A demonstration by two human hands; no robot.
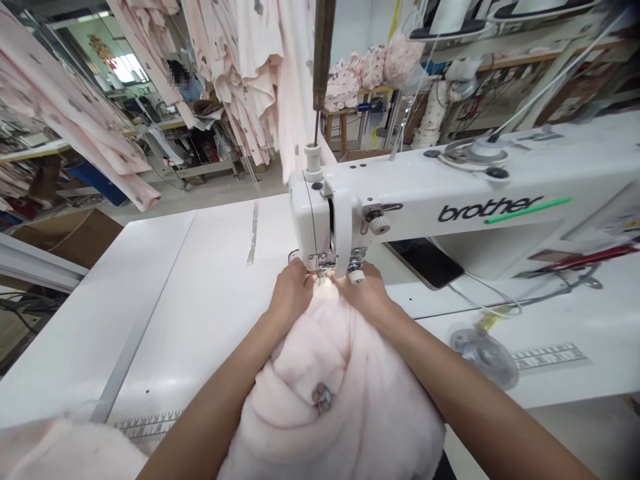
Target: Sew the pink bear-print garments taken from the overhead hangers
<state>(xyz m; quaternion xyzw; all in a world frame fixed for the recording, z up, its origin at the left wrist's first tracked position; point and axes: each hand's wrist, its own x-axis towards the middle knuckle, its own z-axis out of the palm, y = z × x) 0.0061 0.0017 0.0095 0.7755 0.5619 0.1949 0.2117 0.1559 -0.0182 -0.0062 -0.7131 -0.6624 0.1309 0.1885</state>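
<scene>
A pale pink fleece fabric (330, 373) with a small grey-brown motif is bunched up in front of a white sewing machine (410, 193). Its far end lies under the lit presser foot (323, 267). To the left of the foot, my left hand (294, 288) has its fingers closed on the fabric edge. On the other side, my right hand (364, 290) also grips the cloth, its fingertips partly hidden behind the machine's tension knob. The needle point itself is too small to make out.
A phone (427, 261) with a white cable lies under the machine arm. Right of my forearm sits a clear round container (485, 357) near a ruler strip (553, 357). More pink fabric (65, 450) lies at the lower left. Printed cloth (225, 73) hangs behind; a person (187, 83) sits beyond.
</scene>
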